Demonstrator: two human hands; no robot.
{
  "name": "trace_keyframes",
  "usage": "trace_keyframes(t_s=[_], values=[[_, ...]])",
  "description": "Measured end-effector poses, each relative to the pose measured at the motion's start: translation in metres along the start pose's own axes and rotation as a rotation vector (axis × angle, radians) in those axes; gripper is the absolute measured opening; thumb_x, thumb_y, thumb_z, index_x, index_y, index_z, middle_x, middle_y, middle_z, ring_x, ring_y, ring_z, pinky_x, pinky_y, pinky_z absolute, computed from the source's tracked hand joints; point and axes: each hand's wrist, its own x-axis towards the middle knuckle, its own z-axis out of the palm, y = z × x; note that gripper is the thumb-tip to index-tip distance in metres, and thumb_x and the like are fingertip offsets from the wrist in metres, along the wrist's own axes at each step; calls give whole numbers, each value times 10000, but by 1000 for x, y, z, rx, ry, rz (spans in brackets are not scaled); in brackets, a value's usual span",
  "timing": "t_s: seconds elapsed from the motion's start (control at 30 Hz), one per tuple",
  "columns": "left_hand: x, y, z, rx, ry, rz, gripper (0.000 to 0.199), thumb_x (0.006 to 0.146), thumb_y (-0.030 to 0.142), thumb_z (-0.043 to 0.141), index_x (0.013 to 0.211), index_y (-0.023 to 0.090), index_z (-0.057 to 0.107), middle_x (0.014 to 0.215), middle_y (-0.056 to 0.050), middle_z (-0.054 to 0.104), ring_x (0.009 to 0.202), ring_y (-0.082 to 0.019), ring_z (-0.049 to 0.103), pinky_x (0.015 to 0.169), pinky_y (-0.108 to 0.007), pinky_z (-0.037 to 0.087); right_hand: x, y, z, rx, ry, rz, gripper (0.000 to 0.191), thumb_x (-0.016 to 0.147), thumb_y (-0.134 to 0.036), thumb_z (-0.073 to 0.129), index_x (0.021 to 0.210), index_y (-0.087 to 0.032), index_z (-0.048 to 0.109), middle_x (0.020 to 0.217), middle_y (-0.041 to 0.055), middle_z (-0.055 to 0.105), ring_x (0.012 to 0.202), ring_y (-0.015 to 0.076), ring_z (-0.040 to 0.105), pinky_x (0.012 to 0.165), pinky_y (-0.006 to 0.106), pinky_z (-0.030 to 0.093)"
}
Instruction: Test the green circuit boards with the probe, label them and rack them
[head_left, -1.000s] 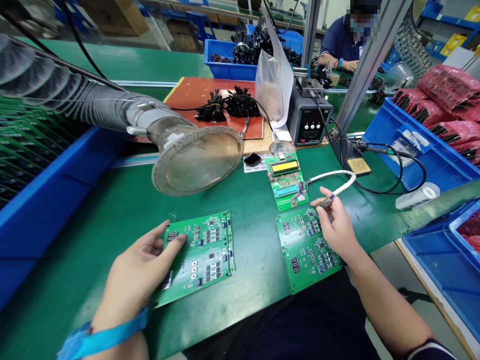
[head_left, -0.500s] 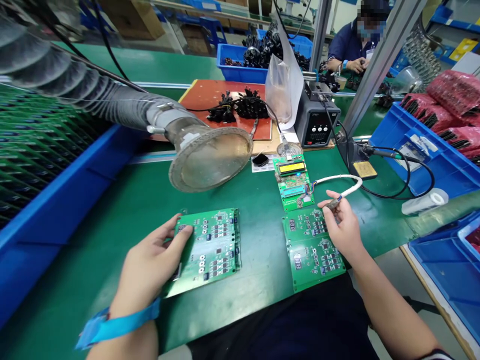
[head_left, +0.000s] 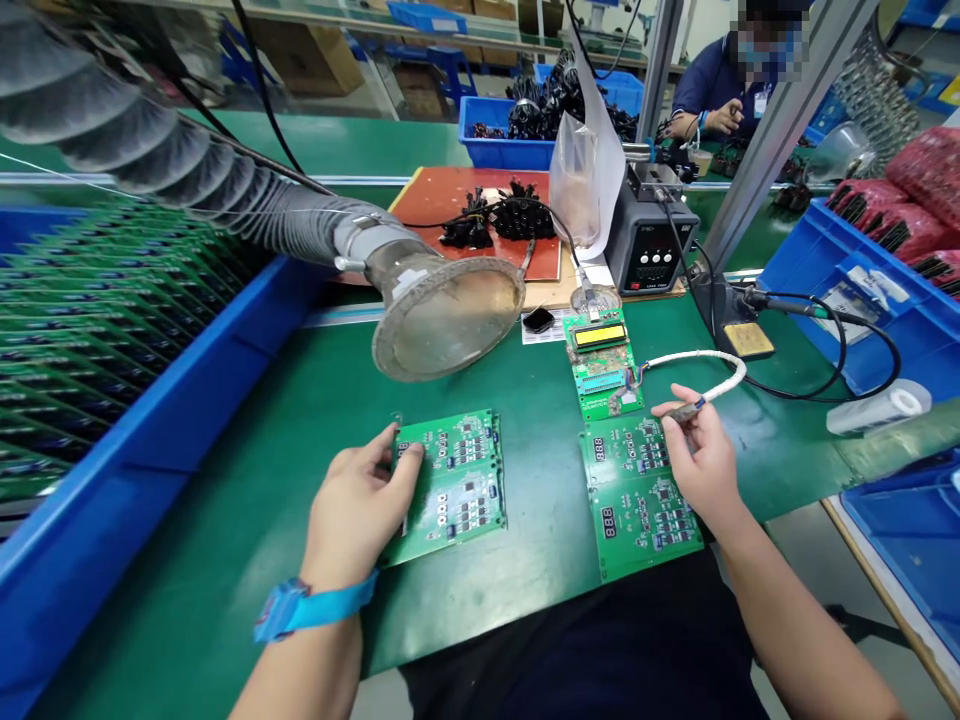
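Pinching a dark plug (head_left: pixel 681 411) between thumb and fingers, the right hand (head_left: pixel 705 462) sits over the far right corner of a green board (head_left: pixel 651 515); whether the plug tip touches it, I cannot tell. The left hand (head_left: pixel 358 515) grips a second board (head_left: pixel 463 480) by its left edge, thumb on top beside the digit display, the other fingers at the far corner and partly hidden. Both boards are on the green table (head_left: pixel 547 440), well apart, the second to the left of the other. A blue band (head_left: pixel 334 604) circles the left wrist.

From the plug a white cable (head_left: pixel 697 354) curls back to a small board (head_left: pixel 611 398) with a yellow screen (head_left: pixel 600 337), just beyond the right-hand board. Farther out, the wide mouth of a hose (head_left: pixel 450 320) hangs over the table ahead of the left hand. A grey control box (head_left: pixel 654 245) stands behind the small board, with a wet-looking yellow sponge (head_left: pixel 748 340) to its right. At far left, a blue bin (head_left: pixel 187 425) holds rows of green boards (head_left: pixel 105 300). At far right, pink bags (head_left: pixel 870 215) fill another bin (head_left: pixel 806 260). Across the bench, a co-worker (head_left: pixel 705 95) sits with one hand raised.
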Motion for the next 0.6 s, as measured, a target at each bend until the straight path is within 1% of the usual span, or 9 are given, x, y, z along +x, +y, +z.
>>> trace_keyframes(t_s=[0.17,0.3,0.37,0.5,0.53,0.6], values=[[0,1,0,-24,20,17,611,822,432,436,1301,72,556,804,-41,539,907,-251,582,852,-338,477,1,-3,1,-1,-1,3,330,911,-224,488,1240,-202,483,1036,83,682,896,183,647,775,331,530],[1,1,3,-43,37,13,529,824,403,431,1243,126,599,877,-53,613,913,-250,601,839,-350,492,2,-7,2,-23,23,37,310,879,-189,503,1188,-204,495,1008,72,689,824,168,646,699,302,531],[0,2,5,-35,35,24,515,826,407,431,1223,133,610,874,-52,617,909,-248,607,830,-347,496,2,-8,2,-40,30,39,303,872,-182,502,1174,-206,498,1005,71,690,793,164,642,676,298,528],[-1,2,8,9,27,57,572,812,441,436,1223,83,611,764,-41,561,857,-251,601,811,-349,506,1,-7,2,-39,28,9,303,887,-189,487,1189,-204,490,1022,84,688,863,181,647,732,323,534],[-2,2,9,22,34,62,579,811,449,436,1221,80,612,769,-46,561,860,-255,598,813,-356,508,1,-6,2,-33,26,2,303,894,-193,483,1197,-202,485,1026,88,686,890,188,646,754,333,534],[-3,2,10,47,57,69,594,814,465,441,1232,75,601,859,-83,584,892,-268,597,822,-382,510,1,-4,2,-21,23,-5,303,906,-200,474,1209,-201,477,1033,93,682,929,196,643,786,347,534]])
